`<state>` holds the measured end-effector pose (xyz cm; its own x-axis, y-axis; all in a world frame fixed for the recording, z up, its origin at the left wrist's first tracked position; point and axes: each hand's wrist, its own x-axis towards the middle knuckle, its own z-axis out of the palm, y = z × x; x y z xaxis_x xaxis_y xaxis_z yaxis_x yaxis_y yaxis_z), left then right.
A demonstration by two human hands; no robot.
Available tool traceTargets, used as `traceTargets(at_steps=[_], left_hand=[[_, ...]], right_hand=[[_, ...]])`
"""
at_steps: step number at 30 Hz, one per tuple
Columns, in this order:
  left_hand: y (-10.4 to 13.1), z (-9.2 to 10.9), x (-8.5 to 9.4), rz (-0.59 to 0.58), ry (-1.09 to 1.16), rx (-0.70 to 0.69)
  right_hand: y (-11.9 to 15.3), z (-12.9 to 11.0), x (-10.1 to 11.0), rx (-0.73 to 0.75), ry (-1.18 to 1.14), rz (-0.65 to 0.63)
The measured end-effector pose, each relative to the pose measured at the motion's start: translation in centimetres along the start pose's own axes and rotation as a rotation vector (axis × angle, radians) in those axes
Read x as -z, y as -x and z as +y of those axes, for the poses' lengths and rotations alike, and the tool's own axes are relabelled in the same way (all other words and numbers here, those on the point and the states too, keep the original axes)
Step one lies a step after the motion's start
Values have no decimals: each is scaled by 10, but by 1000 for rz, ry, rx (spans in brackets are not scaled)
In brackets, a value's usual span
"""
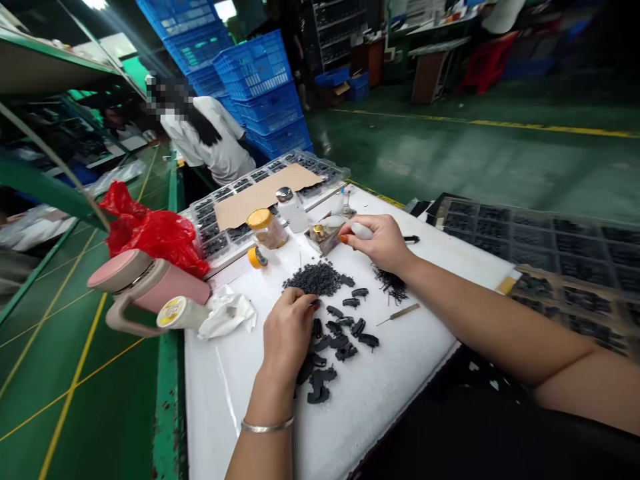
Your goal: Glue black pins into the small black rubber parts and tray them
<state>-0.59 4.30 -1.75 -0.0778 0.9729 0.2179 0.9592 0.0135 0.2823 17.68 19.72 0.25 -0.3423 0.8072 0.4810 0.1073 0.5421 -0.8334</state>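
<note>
My left hand (pixel 287 333) is closed in a pinch over the black pieces, its fingertips on a small black part (pixel 315 303). Just beyond it lies a heap of tiny black rings or beads (pixel 315 277). Several curved black plastic parts (pixel 345 350) are scattered beside and under the hand. My right hand (pixel 384 243) is raised over the far side of the table, its fingers wrapped around a white rounded object (pixel 361 231), mostly hidden by the hand. Below that hand lie thin black pins (pixel 393 283) and a thin pointed tool (pixel 399 314).
A small metal box with a brass piece (pixel 319 231), a yellow-lidded jar (pixel 267 228), yellow tape (pixel 257 257) and a clear bottle (pixel 292 209) stand behind. At left are a pink mug (pixel 150 283), white tissue (pixel 229 312) and red bag (pixel 147 227). A person (pixel 210 133) sits near blue crates (pixel 265 87).
</note>
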Motion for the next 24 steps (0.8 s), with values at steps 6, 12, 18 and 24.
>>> traceTargets(at_steps=[6,12,18,24], left_hand=[[10,-6,11,219,567,148],[19,-6,25,280,1206,431],[15,0,32,245,1409,551],[17,4,37,182,1481,586]], right_hand=[[-13,2,26,-19,172,82],[0,2,42,-140,719,-367],[10,14,37,-150,840,-543],[8,18,30,-145,807,-571]])
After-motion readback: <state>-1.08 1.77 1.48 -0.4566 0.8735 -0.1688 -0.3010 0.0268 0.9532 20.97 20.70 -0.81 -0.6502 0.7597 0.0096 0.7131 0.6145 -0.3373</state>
